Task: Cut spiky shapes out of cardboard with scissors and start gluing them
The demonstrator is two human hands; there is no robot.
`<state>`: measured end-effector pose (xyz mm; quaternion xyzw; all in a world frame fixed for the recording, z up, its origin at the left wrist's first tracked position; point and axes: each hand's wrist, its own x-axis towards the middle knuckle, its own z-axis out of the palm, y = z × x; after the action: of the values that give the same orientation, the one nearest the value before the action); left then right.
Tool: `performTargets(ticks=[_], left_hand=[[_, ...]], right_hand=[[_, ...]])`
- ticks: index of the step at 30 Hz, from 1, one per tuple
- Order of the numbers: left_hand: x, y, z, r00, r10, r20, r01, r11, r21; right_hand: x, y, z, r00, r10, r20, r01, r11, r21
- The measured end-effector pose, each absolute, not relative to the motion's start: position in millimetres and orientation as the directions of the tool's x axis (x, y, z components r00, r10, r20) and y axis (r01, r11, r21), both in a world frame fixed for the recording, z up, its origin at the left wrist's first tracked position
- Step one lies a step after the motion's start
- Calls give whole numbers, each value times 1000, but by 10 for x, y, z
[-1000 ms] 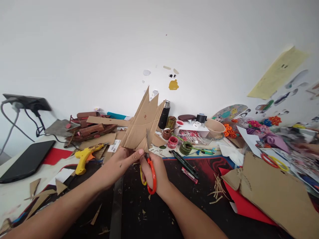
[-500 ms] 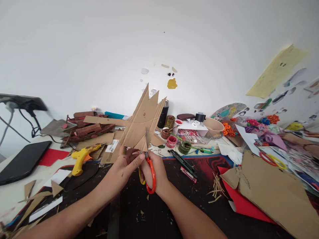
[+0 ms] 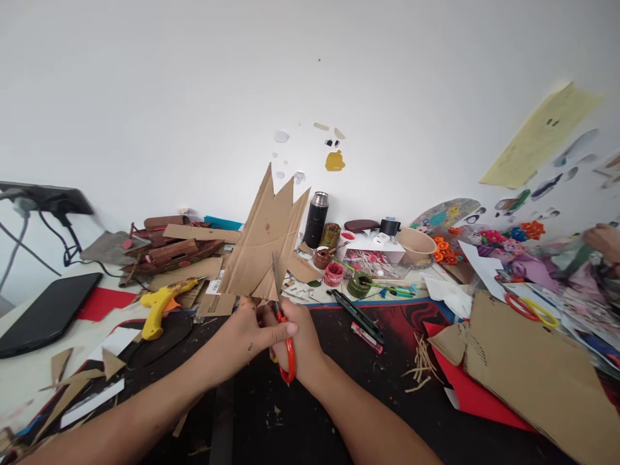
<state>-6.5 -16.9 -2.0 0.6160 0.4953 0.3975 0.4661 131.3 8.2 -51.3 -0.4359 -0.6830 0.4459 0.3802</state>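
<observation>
A brown cardboard piece [image 3: 265,236] with a pointed, zigzag top edge stands upright in front of me. At its lower edge, my left hand [image 3: 248,330] is closed on it, with the thumb reaching across the scissors' handle. The scissors [image 3: 287,354] have red and yellow handles and sit in my right hand [image 3: 304,336]. Their blades point upward and lie against the lower right of the cardboard, by a slanted cut. My right fingers are partly hidden behind the handles and the left hand.
A yellow glue gun [image 3: 157,310] lies left, near a phone [image 3: 46,315] and a brown model boat [image 3: 169,252]. Behind are a black flask [image 3: 317,219] and paint jars [image 3: 333,274]. A green cutter [image 3: 358,318] and a cardboard sheet [image 3: 537,368] lie right. Another person's hand [image 3: 603,240] shows far right.
The cardboard, scissors and both hands have shifted slightly left, uncovering more of the flask. My left thumb now lies across the scissors' handle. The other person's hand at far right has moved up.
</observation>
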Motion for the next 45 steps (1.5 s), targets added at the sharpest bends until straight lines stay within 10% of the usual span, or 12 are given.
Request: performTargets(ticks=[45], left_hand=[[66, -267, -150, 13, 998, -69, 214, 64, 975]], right_hand=[[1307, 105, -608, -332, 902, 275, 249, 365, -897]])
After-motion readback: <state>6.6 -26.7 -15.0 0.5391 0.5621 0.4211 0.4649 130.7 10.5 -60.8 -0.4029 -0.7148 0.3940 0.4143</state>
